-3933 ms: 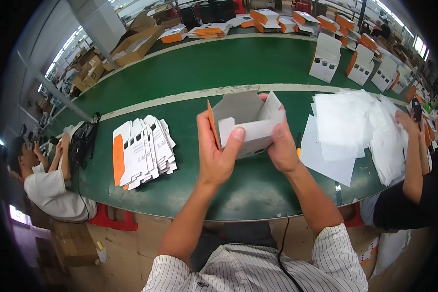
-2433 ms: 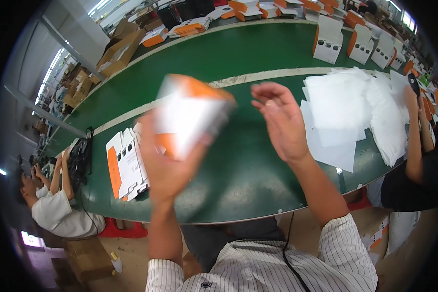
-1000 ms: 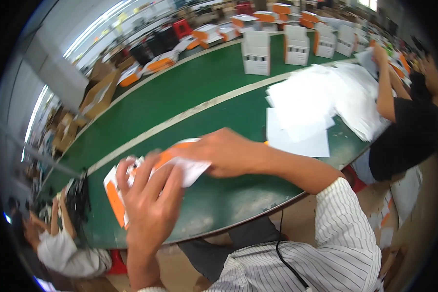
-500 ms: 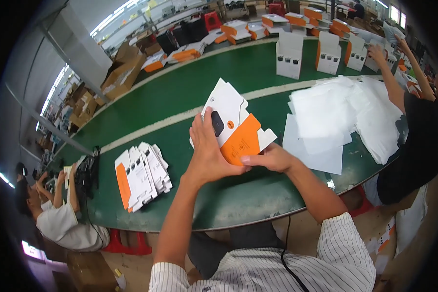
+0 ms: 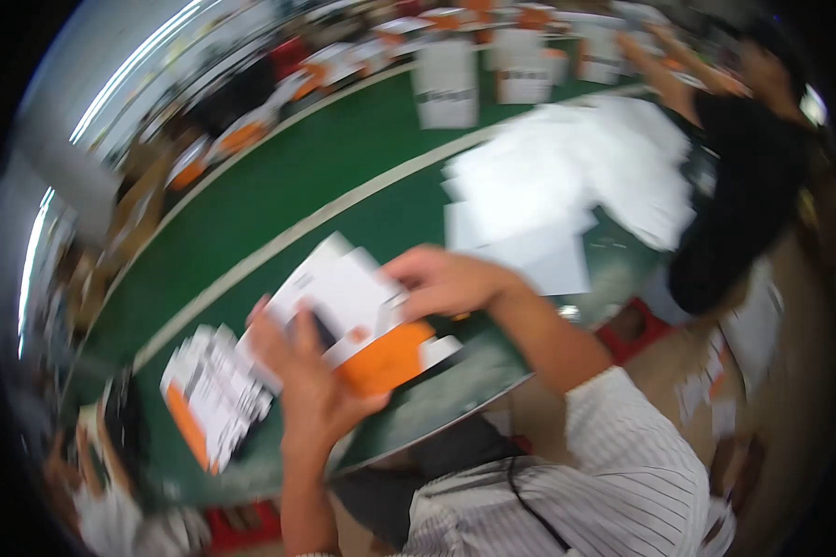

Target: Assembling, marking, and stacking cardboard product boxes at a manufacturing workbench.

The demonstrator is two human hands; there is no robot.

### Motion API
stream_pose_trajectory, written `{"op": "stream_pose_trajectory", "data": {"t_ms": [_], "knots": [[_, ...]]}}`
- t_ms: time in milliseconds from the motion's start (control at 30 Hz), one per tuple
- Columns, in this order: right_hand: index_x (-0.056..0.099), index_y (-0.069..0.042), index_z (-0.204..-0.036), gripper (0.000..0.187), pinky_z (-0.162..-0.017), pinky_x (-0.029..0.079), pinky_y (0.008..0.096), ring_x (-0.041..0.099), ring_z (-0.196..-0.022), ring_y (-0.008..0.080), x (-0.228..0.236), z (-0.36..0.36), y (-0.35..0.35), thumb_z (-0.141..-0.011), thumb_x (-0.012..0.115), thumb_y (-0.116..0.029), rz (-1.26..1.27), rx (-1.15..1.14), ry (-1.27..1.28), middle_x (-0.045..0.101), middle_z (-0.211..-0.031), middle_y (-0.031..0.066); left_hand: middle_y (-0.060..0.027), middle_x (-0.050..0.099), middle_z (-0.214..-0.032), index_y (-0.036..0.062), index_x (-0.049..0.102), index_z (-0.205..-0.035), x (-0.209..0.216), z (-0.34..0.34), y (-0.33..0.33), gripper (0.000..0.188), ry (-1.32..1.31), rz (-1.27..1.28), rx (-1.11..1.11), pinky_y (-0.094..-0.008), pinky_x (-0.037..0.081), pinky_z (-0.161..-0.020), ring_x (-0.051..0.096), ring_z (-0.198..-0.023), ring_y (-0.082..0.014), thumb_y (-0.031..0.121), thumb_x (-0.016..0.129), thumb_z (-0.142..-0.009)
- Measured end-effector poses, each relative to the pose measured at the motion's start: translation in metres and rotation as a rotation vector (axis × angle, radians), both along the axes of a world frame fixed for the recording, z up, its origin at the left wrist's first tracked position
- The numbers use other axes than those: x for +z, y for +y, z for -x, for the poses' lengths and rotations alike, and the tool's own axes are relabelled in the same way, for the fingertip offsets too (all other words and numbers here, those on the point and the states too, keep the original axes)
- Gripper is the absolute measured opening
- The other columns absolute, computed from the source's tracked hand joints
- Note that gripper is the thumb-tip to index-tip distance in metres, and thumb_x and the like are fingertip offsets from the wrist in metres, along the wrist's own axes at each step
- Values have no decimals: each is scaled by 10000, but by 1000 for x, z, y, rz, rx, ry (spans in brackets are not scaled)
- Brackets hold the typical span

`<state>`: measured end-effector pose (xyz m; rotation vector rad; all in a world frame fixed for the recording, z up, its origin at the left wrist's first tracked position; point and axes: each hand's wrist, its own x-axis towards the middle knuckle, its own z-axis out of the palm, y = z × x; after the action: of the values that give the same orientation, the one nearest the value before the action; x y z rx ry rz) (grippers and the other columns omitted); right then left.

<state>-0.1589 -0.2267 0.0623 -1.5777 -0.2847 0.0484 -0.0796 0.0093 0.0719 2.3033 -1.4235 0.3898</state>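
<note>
A white-and-orange carton [image 5: 320, 283] with a dark printed picture is tilted above the near side of the green table. My left hand [image 5: 308, 376] is closed around its lower left edge, with the thumb by the orange panel and fingers on the white face. At the right edge, my right hand [image 5: 450, 278] pinches a white flap, its fingertips partly hidden and blurred. To the left of my left hand lies a fanned pile of flat cartons [image 5: 214, 395], white with an orange strip.
White sheets [image 5: 529, 172] lie heaped on the table right of my hands. Standing cartons [image 5: 446, 84] line the far belt [image 5: 344, 139], with more along the far edge. A co-worker in black [image 5: 752, 167] reaches in at right; another person [image 5: 111, 511] sits at lower left.
The whole view has swung and blurred. My right hand has moved from the carton's lower orange corner up to its right side, and the flaps there have shifted. My left hand keeps its hold.
</note>
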Motion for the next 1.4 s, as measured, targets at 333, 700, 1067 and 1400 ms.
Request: {"op": "stream_pose_trajectory", "data": {"t_ms": [333, 700, 1067, 1400], "knots": [[540, -30, -1300, 521, -796, 506, 260, 604, -965, 122, -21, -14, 12, -799, 673, -88, -30, -113, 84, 643, -1103, 70, -252, 352, -1370, -7, 342, -1348, 8, 18, 17, 1110, -44, 19, -62, -511, 297, -1040, 373, -1283, -399, 186, 896, -406], [392, -100, -1346, 575, -869, 450, 288, 483, -1047, 123, -4, -31, 53, -873, 695, -222, 12, -285, -352, 477, -1174, 35, -100, 470, -1193, 19, 383, -1340, 6, -48, 19, 842, 586, 579, -278, -363, 363, -987, 462, -1138, -248, 308, 811, -674], [410, -59, -1312, 466, -986, 371, 292, 482, -1147, 166, -23, -30, 80, -855, 493, -31, -568, -538, -183, 500, -1247, 78, -210, 423, -1306, 0, 349, -1310, -23, -2, -36, 489, 413, 949, -225, -376, 382, -983, 460, -1170, -260, 141, 527, -876], [311, -50, -1411, 507, -1032, 362, 299, 473, -1219, 155, -19, -22, 41, -990, 471, -283, -878, 45, -66, 462, -1339, 85, -254, 495, -1213, -12, 579, -901, -18, -24, -21, 233, 233, 791, -124, -407, 398, -940, 505, -1112, -312, 179, 446, -902]]}}
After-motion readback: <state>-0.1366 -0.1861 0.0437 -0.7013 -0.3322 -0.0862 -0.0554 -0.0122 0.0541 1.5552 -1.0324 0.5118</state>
